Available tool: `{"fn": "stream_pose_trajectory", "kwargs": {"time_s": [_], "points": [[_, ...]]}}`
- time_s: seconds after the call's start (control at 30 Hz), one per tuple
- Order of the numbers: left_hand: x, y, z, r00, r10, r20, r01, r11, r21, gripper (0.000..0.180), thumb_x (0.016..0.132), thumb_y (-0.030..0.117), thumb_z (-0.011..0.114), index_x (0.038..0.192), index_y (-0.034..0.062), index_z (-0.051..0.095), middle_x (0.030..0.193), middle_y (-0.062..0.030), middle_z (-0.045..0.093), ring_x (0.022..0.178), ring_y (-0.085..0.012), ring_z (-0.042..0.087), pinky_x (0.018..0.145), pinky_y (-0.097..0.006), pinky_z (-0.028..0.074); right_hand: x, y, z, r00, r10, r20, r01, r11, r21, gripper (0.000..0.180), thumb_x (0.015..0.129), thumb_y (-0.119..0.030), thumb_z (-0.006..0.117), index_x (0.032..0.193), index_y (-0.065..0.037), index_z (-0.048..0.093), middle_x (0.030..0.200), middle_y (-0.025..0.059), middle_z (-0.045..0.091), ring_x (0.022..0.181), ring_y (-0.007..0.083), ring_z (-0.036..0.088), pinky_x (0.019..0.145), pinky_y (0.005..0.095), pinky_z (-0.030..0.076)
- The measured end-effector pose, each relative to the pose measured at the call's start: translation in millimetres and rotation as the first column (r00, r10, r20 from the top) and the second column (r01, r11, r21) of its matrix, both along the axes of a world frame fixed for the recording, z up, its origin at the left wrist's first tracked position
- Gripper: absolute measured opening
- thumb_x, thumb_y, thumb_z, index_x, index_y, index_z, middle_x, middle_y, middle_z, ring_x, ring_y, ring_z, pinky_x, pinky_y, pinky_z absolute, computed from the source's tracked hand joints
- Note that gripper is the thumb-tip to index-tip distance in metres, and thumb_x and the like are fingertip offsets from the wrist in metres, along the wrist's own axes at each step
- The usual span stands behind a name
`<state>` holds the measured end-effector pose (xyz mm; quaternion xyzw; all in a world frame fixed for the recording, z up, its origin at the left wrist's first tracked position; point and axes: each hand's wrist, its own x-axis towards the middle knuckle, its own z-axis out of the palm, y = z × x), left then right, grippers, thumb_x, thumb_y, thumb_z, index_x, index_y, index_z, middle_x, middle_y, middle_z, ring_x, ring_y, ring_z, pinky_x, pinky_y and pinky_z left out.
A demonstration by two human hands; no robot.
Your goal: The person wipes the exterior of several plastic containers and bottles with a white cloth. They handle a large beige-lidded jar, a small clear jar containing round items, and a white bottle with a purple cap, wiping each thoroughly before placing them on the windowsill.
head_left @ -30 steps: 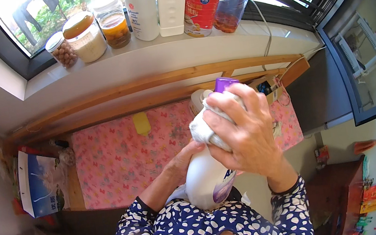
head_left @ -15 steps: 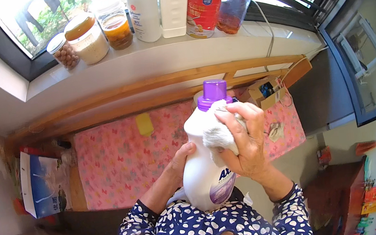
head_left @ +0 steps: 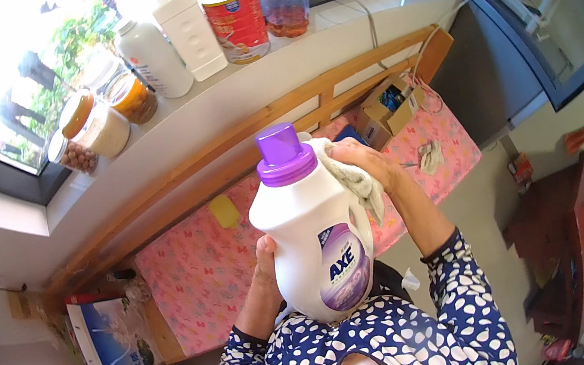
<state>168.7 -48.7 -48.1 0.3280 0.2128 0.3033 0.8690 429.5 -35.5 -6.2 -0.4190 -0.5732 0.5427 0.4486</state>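
Note:
A large white detergent bottle (head_left: 300, 245) with a purple cap (head_left: 283, 155) and a purple label stands nearly upright against my chest. My left hand (head_left: 265, 281) grips its left side, with the thumb showing and the other fingers hidden behind it. A whitish cloth (head_left: 352, 177) is bunched in my right hand (head_left: 364, 160), which presses it on the bottle's right shoulder near the handle. Part of the cloth hangs down beside the handle.
A pink patterned tablecloth (head_left: 195, 295) carries a yellow block (head_left: 224, 211), a cardboard box (head_left: 390, 109) and a crumpled rag (head_left: 431, 158). Jars, white bottles and a red can (head_left: 237, 28) line the windowsill. A blue-and-white paper bag (head_left: 116, 341) stands at the left.
My right hand has moved the cloth from the bottle's front to its right, far side. The bottle has turned so its label faces me more. The whole view has tilted.

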Motion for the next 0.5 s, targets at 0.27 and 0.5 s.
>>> {"fn": "stream_pose_trajectory", "kwargs": {"time_s": [0.27,0.5], "points": [[7,1,16,0.980,0.163,0.111,-0.160,0.987,-0.034,0.094,0.070,0.062,0.068,0.136,0.0004,0.039,0.127,-0.0150,0.054,0.111,-0.0242,0.057,0.092,-0.035,0.049,-50,-33,14,0.869,-0.481,0.116,0.374,0.793,0.481,0.037,0.086,-0.021,0.057,0.116,0.000,0.057,0.118,0.0197,0.054,0.108,0.0368,0.052,0.094,0.0403,0.041],[10,0,20,0.981,0.103,0.165,-0.087,0.991,-0.100,0.098,0.069,0.061,0.069,0.139,0.0012,0.035,0.133,-0.0165,0.049,0.118,-0.0273,0.051,0.100,-0.039,0.043,-83,-80,57,0.542,-0.756,0.366,0.037,0.457,0.889,0.043,0.075,-0.025,0.069,0.112,-0.005,0.061,0.117,0.0145,0.055,0.103,0.0338,0.052,0.090,0.0431,0.042]]}}
